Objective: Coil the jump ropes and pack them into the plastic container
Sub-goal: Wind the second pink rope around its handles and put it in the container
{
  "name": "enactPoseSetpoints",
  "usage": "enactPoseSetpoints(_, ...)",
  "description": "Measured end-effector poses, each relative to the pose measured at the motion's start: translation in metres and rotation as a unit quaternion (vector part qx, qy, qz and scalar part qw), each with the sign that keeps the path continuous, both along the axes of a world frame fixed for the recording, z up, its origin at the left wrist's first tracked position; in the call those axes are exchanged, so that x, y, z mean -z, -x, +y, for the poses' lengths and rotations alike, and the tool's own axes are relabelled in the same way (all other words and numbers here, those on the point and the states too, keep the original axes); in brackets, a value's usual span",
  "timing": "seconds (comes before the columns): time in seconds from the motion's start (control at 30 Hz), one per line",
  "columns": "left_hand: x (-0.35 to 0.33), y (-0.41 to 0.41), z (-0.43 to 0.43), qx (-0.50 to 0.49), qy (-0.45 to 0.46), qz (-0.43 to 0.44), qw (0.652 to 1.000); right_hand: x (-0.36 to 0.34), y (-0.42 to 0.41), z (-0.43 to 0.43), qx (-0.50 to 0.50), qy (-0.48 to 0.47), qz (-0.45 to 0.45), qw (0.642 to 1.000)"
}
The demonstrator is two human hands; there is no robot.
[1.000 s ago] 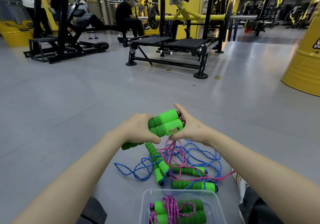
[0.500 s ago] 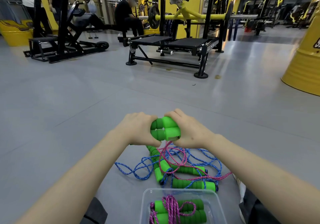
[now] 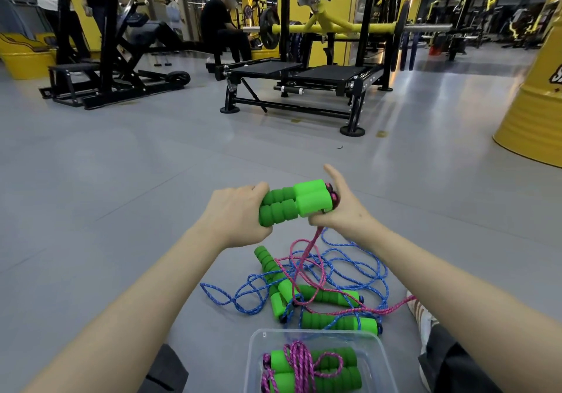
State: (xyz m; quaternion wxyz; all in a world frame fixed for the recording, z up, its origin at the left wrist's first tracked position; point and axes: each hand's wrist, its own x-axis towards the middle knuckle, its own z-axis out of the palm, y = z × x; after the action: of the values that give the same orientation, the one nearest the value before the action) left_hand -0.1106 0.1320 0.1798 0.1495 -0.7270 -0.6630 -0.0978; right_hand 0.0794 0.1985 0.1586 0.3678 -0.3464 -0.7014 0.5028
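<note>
We sit on the gym floor (image 3: pixel 127 179) with the weight bench (image 3: pixel 304 76) well ahead and the yellow drum (image 3: pixel 535 112) off to our right. Close in front of us stands the clear plastic container (image 3: pixel 252 359), already holding one coiled pink rope (image 3: pixel 299 362) wrapped round its two green handles.

Our left hand (image 3: pixel 234 213) is clenched around the ribbed ends of a pair of green handles (image 3: pixel 293 202), held side by side above the floor. Our right hand (image 3: pixel 340 210) presses against their smooth ends, thumb raised, pinching the pink cord (image 3: pixel 307 252) where it leaves them.

That cord trails down into the loose pile (image 3: pixel 319 283) between our hands and the container, and there lies the risk, as we judge it: the pink line crosses the blue cords (image 3: pixel 374 258), so winding it in could drag them along or pull a knot tight. The two handles could also slip apart if our left grip eases.

By our count: one rope packed, one pink rope in hand, and four green handles on the floor, which suggests two blue ropes left.
</note>
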Motion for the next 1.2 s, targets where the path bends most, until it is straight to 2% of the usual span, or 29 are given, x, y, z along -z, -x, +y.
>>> enactPoseSetpoints(0.03,-0.001,0.001,0.0,-0.013,-0.004,-0.012,1.0,0.002,0.002,-0.001,-0.017,0.067,0.031,0.997)
enactPoseSetpoints(0.07,-0.001,0.002,0.001,-0.023,-0.01,-0.014,1.0,0.006,0.004,-0.002,-0.029,0.099,0.003,0.995)
enactPoseSetpoints(0.13,0.0,0.001,0.003,-0.048,-0.01,0.004,0.999,0.014,0.01,-0.007,-0.048,0.119,-0.14,0.982)
enactPoseSetpoints(0.2,0.006,0.0,0.004,-0.081,0.004,0.035,0.996,0.018,0.018,-0.013,-0.065,0.116,-0.287,0.949)
enactPoseSetpoints(0.3,0.015,0.003,0.004,-0.131,0.036,0.082,0.987,0.005,0.025,-0.019,-0.119,0.02,-0.506,0.854)
enactPoseSetpoints(0.37,0.019,0.003,0.002,-0.142,0.064,0.12,0.981,-0.01,0.026,-0.022,-0.139,-0.061,-0.565,0.811)
enactPoseSetpoints(0.43,0.022,0.001,0.0,-0.119,0.086,0.151,0.978,-0.026,0.027,-0.023,-0.125,-0.163,-0.556,0.805)
enactPoseSetpoints(0.53,0.025,-0.003,-0.002,-0.022,0.073,0.17,0.982,-0.041,0.022,-0.017,-0.066,-0.322,-0.515,0.792)
enactPoseSetpoints(0.63,0.026,0.003,0.003,0.148,-0.04,0.159,0.975,-0.033,0.004,-0.003,-0.047,-0.336,-0.464,0.818)
enactPoseSetpoints(0.8,0.018,0.003,0.001,0.25,-0.121,0.059,0.959,-0.007,-0.02,0.01,-0.028,-0.253,-0.365,0.895)
enactPoseSetpoints(0.9,0.011,-0.003,0.0,0.221,-0.149,0.008,0.964,-0.008,-0.025,0.001,-0.044,-0.192,-0.333,0.922)
enactPoseSetpoints(1.03,0.023,-0.005,0.006,0.123,-0.157,-0.001,0.98,-0.002,-0.005,-0.019,-0.08,-0.135,-0.363,0.918)
enactPoseSetpoints(1.13,0.023,-0.002,0.004,-0.022,-0.057,-0.045,0.997,0.006,0.012,-0.018,-0.077,-0.112,-0.402,0.906)
enactPoseSetpoints(1.2,0.024,0.002,0.005,-0.088,0.005,-0.036,0.995,-0.001,0.015,-0.019,-0.1,-0.089,-0.437,0.889)
